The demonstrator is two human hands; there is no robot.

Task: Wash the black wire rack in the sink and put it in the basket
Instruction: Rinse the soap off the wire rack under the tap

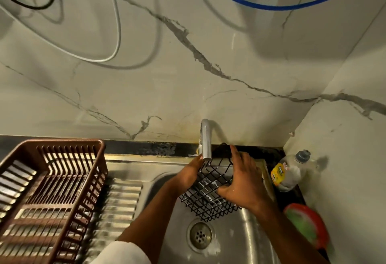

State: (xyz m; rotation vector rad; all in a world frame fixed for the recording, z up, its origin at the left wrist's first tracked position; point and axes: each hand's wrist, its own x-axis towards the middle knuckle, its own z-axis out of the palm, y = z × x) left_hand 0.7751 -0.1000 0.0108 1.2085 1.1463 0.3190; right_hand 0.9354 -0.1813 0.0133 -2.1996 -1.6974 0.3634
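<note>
The black wire rack [205,199] hangs tilted over the steel sink [236,234], just under the spout of the chrome tap [206,140]. My left hand [189,173] grips its left edge from behind. My right hand [242,178] wraps over its right side, fingers up along the top rim. Water and pale suds show on the mesh. The brown plastic basket [50,190] stands on the ribbed drainboard at the left, with nothing visible in it.
A clear bottle with a yellow label [290,172] lies on the dark counter at the right. A red dish with a green scrubber [307,224] sits nearer me. The drain [200,235] is below the rack. Cables and a blue hose hang on the marble wall.
</note>
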